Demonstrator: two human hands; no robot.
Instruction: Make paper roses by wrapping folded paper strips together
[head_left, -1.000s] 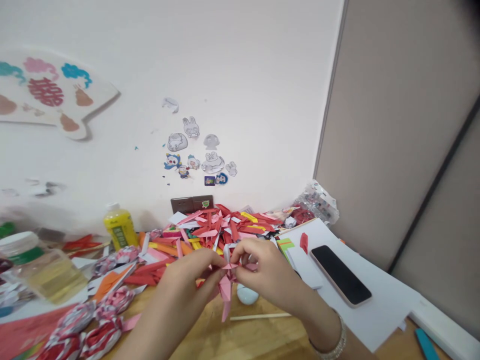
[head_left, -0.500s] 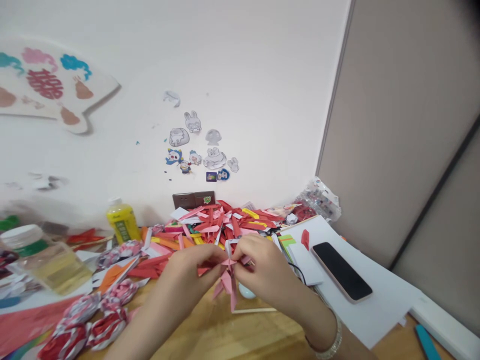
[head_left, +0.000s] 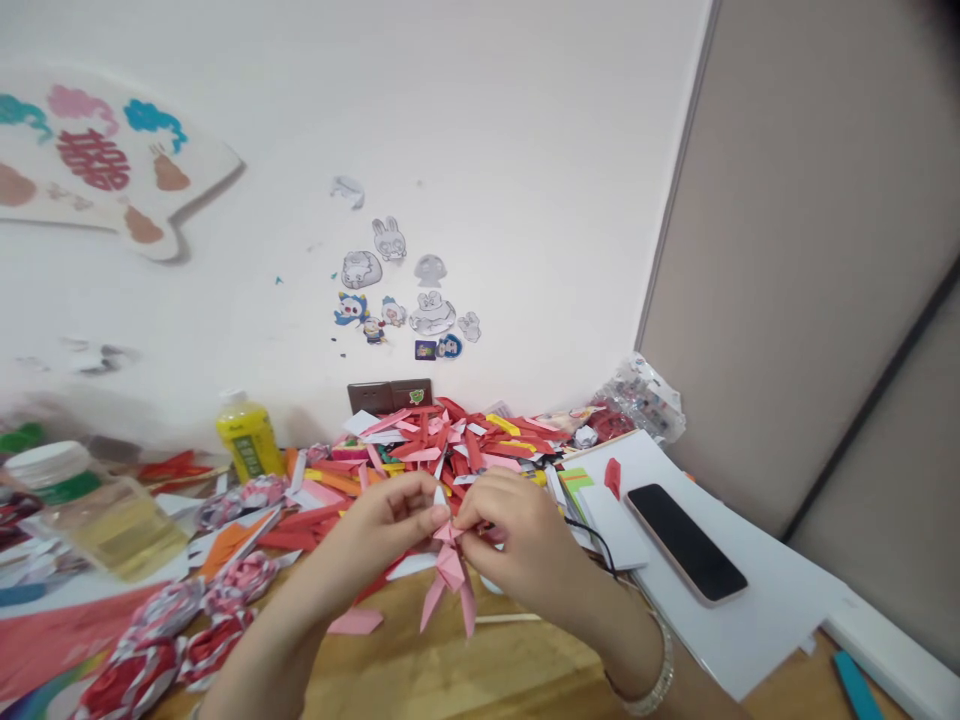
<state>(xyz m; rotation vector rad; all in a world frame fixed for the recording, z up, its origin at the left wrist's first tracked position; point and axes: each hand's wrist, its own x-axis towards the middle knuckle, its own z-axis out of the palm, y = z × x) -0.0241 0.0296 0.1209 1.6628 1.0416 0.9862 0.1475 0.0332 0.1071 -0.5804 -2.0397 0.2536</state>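
Observation:
A pink folded-paper figure [head_left: 450,572] hangs in front of me above the wooden table, its two long pointed legs hanging down. My left hand [head_left: 401,515] pinches its upper part between thumb and forefinger. On the other side, my right hand [head_left: 510,525] grips the figure's upper right edge with bent fingertips; the fingers partly hide that area. A white pointed paper tip [head_left: 440,496] sticks up by the left fingertips. Below my left wrist, a loose pink paper strip [head_left: 356,622] lies on the table.
Red, pink and yellow folded paper pieces [head_left: 450,440] are heaped against the wall. A yellow-labelled bottle [head_left: 249,438] and a jar of yellowish liquid [head_left: 112,520] stand left. At right, a phone [head_left: 686,542] rests on white paper [head_left: 780,600]. Red-white braided bundles [head_left: 142,650] lie front left.
Both hands still hold the pink figure, which has turned and shows its body and two legs more fully. My left hand has shifted slightly left, uncovering the pink strip on the table.

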